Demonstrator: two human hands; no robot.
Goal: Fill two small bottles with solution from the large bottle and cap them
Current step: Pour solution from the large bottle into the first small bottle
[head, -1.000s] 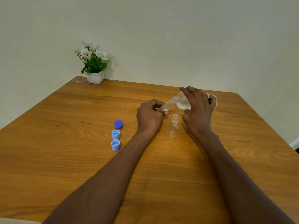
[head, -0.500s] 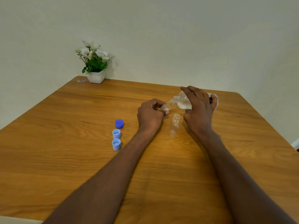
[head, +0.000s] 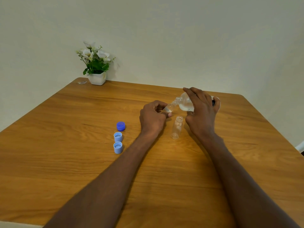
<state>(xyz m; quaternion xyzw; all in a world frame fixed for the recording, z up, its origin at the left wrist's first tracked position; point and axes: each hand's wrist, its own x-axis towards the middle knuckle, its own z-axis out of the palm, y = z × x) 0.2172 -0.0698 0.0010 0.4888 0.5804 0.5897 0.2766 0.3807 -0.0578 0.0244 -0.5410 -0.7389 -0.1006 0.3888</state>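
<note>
Head view: right hand (head: pixel 201 116) tips large bottle (head: pixel 185 103) into small bottle (head: pixel 169 108) pinched by left hand (head: pixel 152 117).
Right fingers wrap over the large bottle, neck angled down-left, mouth at the tilted small bottle's mouth; some clear liquid inside both. Second small bottle (head: pixel 177 127) stands uncapped between the hands, just below them. Left of left hand: dark blue cap (head: pixel 120 126), then two light blue caps (head: pixel 118 137) (head: pixel 118 147) open side up, on wooden table (head: pixel 65 162). Potted flowers (head: pixel 95 65) far left corner.
</note>
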